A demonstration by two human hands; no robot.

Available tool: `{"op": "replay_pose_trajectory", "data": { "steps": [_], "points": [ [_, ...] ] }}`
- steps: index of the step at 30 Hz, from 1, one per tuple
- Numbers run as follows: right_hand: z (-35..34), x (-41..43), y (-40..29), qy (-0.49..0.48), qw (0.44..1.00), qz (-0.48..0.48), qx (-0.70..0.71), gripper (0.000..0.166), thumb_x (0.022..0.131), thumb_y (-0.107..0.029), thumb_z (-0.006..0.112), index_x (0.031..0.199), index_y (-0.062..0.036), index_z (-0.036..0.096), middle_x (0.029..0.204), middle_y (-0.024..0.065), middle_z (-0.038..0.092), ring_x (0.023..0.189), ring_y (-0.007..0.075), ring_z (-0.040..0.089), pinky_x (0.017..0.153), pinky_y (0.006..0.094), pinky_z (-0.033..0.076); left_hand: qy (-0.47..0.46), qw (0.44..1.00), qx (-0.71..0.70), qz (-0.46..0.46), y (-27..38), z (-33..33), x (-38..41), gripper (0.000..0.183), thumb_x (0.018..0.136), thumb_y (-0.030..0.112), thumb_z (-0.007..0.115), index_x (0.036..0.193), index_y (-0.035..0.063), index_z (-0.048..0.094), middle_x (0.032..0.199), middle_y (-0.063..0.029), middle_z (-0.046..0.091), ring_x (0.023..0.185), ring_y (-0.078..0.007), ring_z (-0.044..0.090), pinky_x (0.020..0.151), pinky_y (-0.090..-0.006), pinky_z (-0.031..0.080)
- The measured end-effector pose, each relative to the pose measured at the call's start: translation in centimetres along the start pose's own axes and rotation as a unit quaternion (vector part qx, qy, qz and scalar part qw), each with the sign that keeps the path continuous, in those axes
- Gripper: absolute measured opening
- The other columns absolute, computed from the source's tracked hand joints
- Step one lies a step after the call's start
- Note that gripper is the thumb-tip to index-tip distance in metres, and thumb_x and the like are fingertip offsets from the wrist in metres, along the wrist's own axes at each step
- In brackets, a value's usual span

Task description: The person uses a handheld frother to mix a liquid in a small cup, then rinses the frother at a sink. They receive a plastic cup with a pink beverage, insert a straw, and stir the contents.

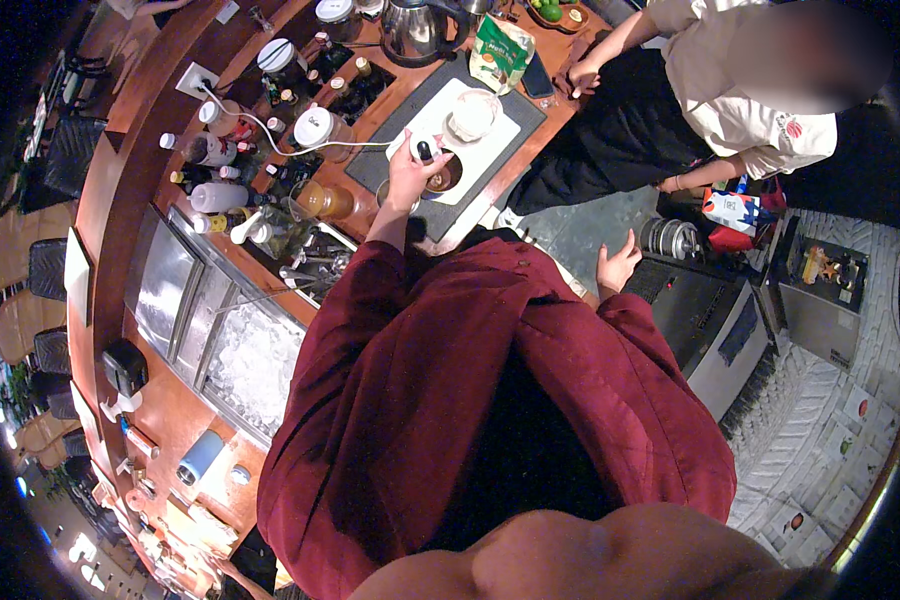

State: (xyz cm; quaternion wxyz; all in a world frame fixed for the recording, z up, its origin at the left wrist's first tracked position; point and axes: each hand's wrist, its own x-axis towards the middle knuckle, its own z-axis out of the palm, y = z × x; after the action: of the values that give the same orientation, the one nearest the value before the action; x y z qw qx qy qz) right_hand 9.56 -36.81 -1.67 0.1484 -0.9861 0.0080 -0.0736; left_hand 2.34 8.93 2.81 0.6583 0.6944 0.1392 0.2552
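My left hand (409, 172) is over a white board (487, 161), gripping a small handheld tool with a black end (424, 150); the rest of it is hidden by my fingers. Just beneath that hand is a cup of brown contents (444, 176), partly covered. A clear glass (399, 196) rim shows beside my wrist. Farther along the board stands a tub (471, 120) with whitish contents. Behind it, a green and white pouch (501, 56) bearing writing stands upright. My right hand (619, 264) hangs empty over the floor, fingers apart, near a dark appliance (679, 300).
A co-worker (690, 97) stands at the counter's far end, one hand near a phone (537, 78). Bottles and jars (313, 127) crowd the left, with a steel kettle (414, 34) behind. A white cable (270, 139) crosses the counter. An ice bin (251, 352) is set nearer me.
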Motion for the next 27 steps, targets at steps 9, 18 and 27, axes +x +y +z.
{"op": "replay_pose_trajectory", "data": {
  "steps": [9,18,27],
  "points": [
    [0.1,0.8,0.0,-0.005,1.0,-0.007,0.01,0.084,0.079,-0.026,0.074,0.15,-0.0203,0.028,0.129,0.0256,0.039,0.113,0.0445,0.05,0.095,0.049,0.044,-0.007,0.999,0.041,0.024,-0.6,-0.1,0.4,0.04,0.076,0.009,0.082,0.11,0.0001,0.062,0.098,-0.0048,0.072,0.089,-0.0114,0.066,0.108,-0.0334,0.038],
    [0.5,0.8,0.0,-0.022,0.999,-0.018,0.019,0.086,0.079,-0.024,0.075,0.15,-0.0199,0.027,0.13,0.0256,0.038,0.113,0.0446,0.05,0.096,0.0494,0.043,-0.002,0.999,0.034,-0.035,1.5,-0.1,0.3,0.042,0.077,0.008,0.082,0.113,-0.002,0.061,0.102,-0.0055,0.072,0.09,-0.01,0.066,0.101,-0.0299,0.044],
    [0.6,0.7,-0.3,-0.016,0.999,-0.022,0.025,0.086,0.078,-0.022,0.075,0.15,-0.0188,0.028,0.129,0.0251,0.039,0.113,0.0447,0.05,0.096,0.0491,0.044,0.002,1.0,0.005,-0.014,-0.6,-0.2,0.2,0.037,0.077,0.006,0.081,0.109,0.0,0.064,0.094,-0.0019,0.07,0.086,-0.0102,0.065,0.115,-0.0336,0.029]
  ]
}}
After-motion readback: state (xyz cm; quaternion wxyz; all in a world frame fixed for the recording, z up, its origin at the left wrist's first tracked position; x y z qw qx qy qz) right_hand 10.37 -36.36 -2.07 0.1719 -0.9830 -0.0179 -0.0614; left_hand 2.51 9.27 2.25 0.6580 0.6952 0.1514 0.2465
